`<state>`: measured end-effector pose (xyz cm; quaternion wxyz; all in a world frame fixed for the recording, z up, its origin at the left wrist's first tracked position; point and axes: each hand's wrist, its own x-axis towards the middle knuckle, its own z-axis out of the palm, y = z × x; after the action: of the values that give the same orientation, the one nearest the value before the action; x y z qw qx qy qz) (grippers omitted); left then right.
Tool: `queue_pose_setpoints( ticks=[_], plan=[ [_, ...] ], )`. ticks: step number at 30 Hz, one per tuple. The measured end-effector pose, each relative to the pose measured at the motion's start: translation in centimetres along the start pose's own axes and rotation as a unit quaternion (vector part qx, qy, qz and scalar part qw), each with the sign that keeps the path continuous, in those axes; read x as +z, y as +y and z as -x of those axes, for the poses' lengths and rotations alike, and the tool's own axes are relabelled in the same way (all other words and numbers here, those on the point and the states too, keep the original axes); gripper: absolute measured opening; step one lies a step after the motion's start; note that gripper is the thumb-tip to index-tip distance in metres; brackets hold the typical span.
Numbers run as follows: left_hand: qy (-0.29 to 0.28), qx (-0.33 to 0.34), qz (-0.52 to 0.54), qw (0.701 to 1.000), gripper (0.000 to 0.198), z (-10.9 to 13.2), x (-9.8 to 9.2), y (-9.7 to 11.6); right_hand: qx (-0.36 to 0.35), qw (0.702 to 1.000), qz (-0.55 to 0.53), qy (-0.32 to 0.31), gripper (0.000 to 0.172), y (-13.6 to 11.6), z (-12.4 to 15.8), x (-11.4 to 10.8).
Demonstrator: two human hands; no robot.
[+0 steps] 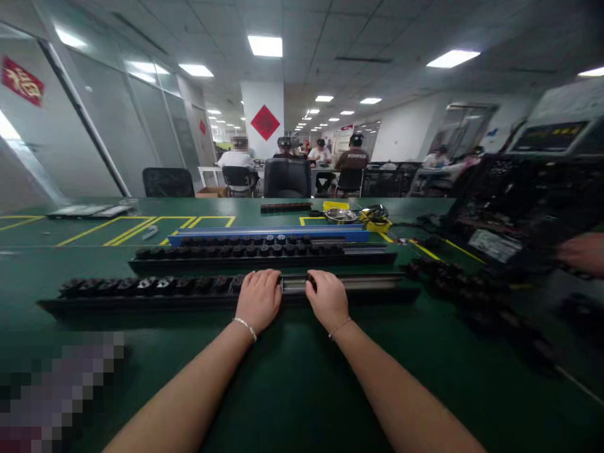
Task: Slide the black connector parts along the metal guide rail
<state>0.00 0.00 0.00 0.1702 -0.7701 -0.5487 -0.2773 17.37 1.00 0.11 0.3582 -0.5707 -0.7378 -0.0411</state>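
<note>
A long black rail (377,290) lies across the bench in front of me, with a row of small black parts (177,286) filling its left stretch. My left hand (259,296) closes over the right end of that row, its fingers curled on a black part that they mostly cover. Farther right on the same rail, my right hand (329,299) is closed, and a small black part (311,283) shows between thumb and fingers. A bare silvery channel (294,284) runs between the two hands.
Behind lie a second loaded rail (264,259) and a blue rail (268,233). A metal bowl (340,216) and yellow container (376,221) stand farther back. Dark parts (453,286) are heaped at right, where another person's hand (582,255) shows beside dark equipment (533,195).
</note>
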Motion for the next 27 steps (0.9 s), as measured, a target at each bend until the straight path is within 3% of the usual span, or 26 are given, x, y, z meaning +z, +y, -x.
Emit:
queue_pose_setpoints(
  ticks=[27],
  plan=[
    [0.01,0.007,0.0,1.0,0.029,0.0,0.0,-0.1,-0.001,1.0,-0.002,0.019,0.028,1.8,0.4,-0.9]
  ],
)
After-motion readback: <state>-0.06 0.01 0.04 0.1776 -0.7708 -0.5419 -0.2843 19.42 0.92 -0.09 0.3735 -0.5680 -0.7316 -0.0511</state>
